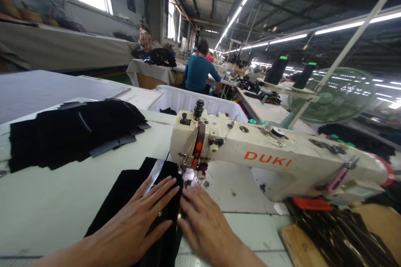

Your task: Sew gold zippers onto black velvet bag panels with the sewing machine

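A black fabric piece (125,190) with a shiny light strip near its top lies under the needle area of a white sewing machine (232,146). My left hand (140,217) rests flat on the fabric, its fingers spread and pointing toward the needle. Just right of it, my right hand (205,217) lies at the fabric's right edge, fingertips close below the presser foot, fingers extended. Small gold-coloured bits show on the fabric between the two hands. The underside of both palms is hidden.
Stacked black fabric pieces (78,129) lie at the left of the table. Behind the machine is a white bin (200,98). At the lower right are dark zipper-like strips (344,233) and a red item (312,204). A person in blue sits farther back, near a green fan (327,96).
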A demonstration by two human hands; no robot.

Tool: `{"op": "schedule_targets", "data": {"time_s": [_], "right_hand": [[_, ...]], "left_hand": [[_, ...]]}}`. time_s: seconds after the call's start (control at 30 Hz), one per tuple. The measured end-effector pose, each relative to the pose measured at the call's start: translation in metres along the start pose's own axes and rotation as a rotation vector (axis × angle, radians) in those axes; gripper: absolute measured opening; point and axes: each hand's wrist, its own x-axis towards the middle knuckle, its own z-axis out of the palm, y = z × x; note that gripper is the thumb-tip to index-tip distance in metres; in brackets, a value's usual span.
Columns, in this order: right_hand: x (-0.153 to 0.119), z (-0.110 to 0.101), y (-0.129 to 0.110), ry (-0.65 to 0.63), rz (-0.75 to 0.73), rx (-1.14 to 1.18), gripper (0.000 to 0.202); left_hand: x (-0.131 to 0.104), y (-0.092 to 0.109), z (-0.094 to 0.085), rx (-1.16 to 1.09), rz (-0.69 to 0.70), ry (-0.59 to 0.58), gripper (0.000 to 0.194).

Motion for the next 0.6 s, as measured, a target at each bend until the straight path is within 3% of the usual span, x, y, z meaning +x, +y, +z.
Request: {"op": "schedule_targets", "data": {"time_s": [0.3, 0.6], "right_hand": [[0.002, 0.000, 0.000, 0.045, -0.040, -0.064, 0.043], [0.004, 0.002, 0.003, 0.110, -0.027, 0.034, 0.035]], "left_hand": [[0.002, -0.002, -0.001, -0.013, 0.001, 0.013, 0.071], [0.014, -0.013, -0.009, -0.183, -0.062, -0.124, 0.074]]}}
